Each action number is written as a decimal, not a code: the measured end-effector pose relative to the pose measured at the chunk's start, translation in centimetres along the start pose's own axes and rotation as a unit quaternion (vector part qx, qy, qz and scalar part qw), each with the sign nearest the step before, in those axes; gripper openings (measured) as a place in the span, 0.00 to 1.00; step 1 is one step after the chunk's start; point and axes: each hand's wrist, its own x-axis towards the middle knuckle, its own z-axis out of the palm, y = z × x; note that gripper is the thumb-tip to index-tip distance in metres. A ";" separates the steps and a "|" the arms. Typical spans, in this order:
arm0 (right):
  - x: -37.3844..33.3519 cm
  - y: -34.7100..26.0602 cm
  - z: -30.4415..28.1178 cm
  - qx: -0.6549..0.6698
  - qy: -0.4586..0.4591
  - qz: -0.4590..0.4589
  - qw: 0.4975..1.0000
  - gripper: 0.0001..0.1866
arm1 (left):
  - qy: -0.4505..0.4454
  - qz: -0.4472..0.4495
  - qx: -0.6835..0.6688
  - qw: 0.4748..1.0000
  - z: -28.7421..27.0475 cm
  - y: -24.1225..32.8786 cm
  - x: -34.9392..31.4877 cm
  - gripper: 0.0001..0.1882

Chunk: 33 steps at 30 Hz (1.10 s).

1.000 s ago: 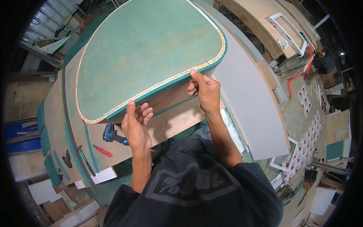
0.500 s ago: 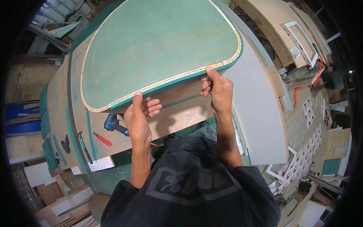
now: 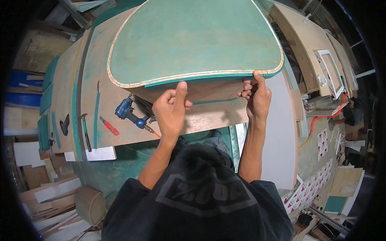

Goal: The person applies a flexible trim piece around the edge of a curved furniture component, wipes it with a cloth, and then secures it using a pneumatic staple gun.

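Observation:
A large green panel [image 3: 197,44] with rounded corners and a pale rim stands raised on a wooden bench. Along its near edge runs a thin green strip [image 3: 217,76]; at the right corner the strip bends and shows closely spaced cuts. My right hand [image 3: 258,98] grips the strip near that corner, thumb on top against the rim and fingers curled below. Just under the near edge is my left hand [image 3: 171,110], its thumb up and fingers curled in. It appears apart from the strip, holding nothing visible.
On the bench [image 3: 116,76] to the left lie a blue air nailer [image 3: 130,114] with an orange hose, a red utility knife [image 3: 109,125] and a hammer [image 3: 85,130]. A long grey board [image 3: 277,148] lies at right. Wood offcuts [image 3: 60,197] are piled lower left.
My left hand has come away from the panel's edge and shifted right, its fingers curling in. The right hand keeps its hold near the corner. The whole view has shifted, uncovering more of the nailer.

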 end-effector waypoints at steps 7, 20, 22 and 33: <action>0.0 0.3 0.5 -0.020 0.013 -0.022 0.999 0.22 | 0.058 0.563 0.286 0.773 1.4 0.4 2.2 0.18; -0.9 0.6 0.4 -0.128 -0.009 -0.041 0.991 0.26 | 0.094 0.612 0.275 0.736 3.9 -1.4 4.4 0.15; -1.8 0.9 -0.2 -0.190 -0.105 -0.009 0.976 0.28 | 0.100 0.605 0.280 0.739 3.6 -1.2 4.3 0.16; -11.0 26.4 -14.6 -0.310 -0.346 0.308 0.830 0.26 | 0.083 0.591 0.296 0.746 3.1 -1.1 4.0 0.22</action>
